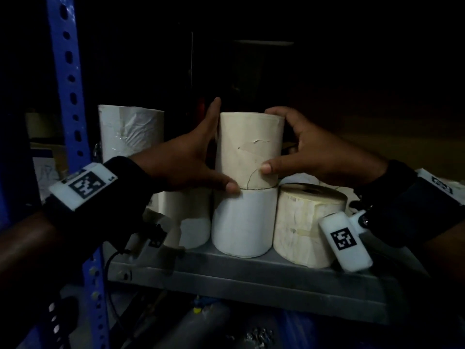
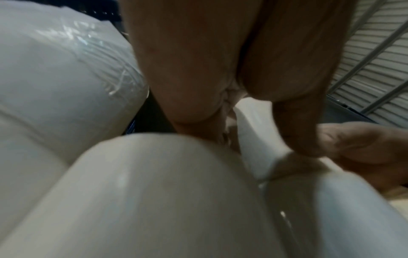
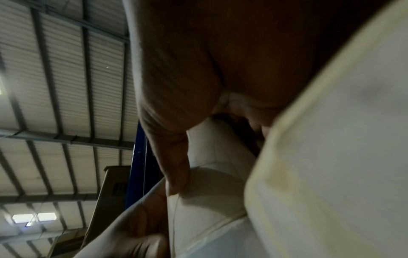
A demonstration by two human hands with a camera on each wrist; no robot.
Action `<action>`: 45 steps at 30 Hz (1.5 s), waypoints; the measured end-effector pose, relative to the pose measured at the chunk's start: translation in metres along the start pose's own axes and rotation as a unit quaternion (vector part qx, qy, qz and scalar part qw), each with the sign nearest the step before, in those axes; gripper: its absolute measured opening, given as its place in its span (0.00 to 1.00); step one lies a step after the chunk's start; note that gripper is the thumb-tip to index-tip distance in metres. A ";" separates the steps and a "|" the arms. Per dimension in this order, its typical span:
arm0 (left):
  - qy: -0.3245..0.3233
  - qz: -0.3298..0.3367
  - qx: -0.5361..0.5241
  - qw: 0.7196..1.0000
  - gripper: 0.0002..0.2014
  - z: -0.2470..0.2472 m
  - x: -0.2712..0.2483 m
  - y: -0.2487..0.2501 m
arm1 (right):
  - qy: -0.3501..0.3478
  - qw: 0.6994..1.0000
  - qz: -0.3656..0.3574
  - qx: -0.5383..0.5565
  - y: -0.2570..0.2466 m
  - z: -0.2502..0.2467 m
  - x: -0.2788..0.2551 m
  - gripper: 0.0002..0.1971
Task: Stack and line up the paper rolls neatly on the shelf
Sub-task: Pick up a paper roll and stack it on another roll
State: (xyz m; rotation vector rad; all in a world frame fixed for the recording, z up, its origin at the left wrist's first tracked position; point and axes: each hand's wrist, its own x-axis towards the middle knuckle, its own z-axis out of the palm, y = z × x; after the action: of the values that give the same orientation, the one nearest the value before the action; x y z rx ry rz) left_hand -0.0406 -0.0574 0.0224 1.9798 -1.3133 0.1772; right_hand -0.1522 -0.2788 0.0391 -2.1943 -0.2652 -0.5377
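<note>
Fingers of the left hand (image 1: 186,159) lie nearly straight along the left side of the cream roll (image 1: 249,147), thumb pressed at its bottom edge where it meets the white roll (image 1: 242,222) beneath. Those of the right hand (image 1: 317,152) curl round the cream roll's right side, fingertips hooked over the top rim and thumb on its front face. Held from both sides like this, the cream roll can be nudged sideways or turned until its wall sits flush with the white roll under it; the thumbs low at the seam probably serve to feel that the two edges meet. It stands upright on the white roll, in the middle of the grey shelf (image 1: 251,275), with a wider yellowish roll (image 1: 307,222) just beside it on the right and a wrapped tall roll (image 1: 130,132) standing farther back on the left. Since the stack is narrow, letting go unevenly could tip it.
</note>
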 end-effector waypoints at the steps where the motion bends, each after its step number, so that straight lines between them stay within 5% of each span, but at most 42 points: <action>1: -0.006 -0.006 0.002 1.000 0.77 0.003 -0.002 0.001 | -0.015 1.000 0.004 0.006 0.003 -0.001 0.000 0.54; 14: 0.030 0.034 -0.025 0.999 0.73 0.015 -0.006 0.000 | -0.051 0.997 -0.046 0.039 0.024 -0.008 0.005 0.58; 20: 0.035 0.020 -0.036 0.999 0.70 0.009 -0.007 0.009 | -0.064 0.998 0.005 0.009 0.011 -0.019 0.000 0.59; 25: 0.152 0.053 0.042 0.986 0.59 0.007 -0.005 0.038 | -0.006 0.997 0.039 -0.066 0.006 -0.051 -0.016 0.40; 29: 0.157 0.069 0.209 0.963 0.44 0.016 0.002 0.065 | 0.058 0.986 0.066 -0.143 0.021 -0.078 -0.021 0.23; 33: 0.166 0.071 0.276 0.944 0.34 0.021 0.007 0.083 | 0.074 0.960 0.109 -0.248 0.059 -0.095 -0.001 0.19; 39: 0.182 0.025 0.217 0.959 0.34 0.021 0.002 0.093 | -0.060 0.902 0.230 -0.360 0.091 -0.100 0.044 0.27; 45: 0.232 -0.014 0.112 0.966 0.31 0.001 -0.017 0.079 | -0.148 0.877 0.358 -0.286 0.111 -0.088 0.068 0.33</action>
State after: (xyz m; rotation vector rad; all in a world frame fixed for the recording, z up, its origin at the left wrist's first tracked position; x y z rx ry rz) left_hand -0.1152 -0.0618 0.0529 1.9779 -0.9908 0.7574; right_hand -0.0765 -0.4171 0.0429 -2.7060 0.6212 0.1741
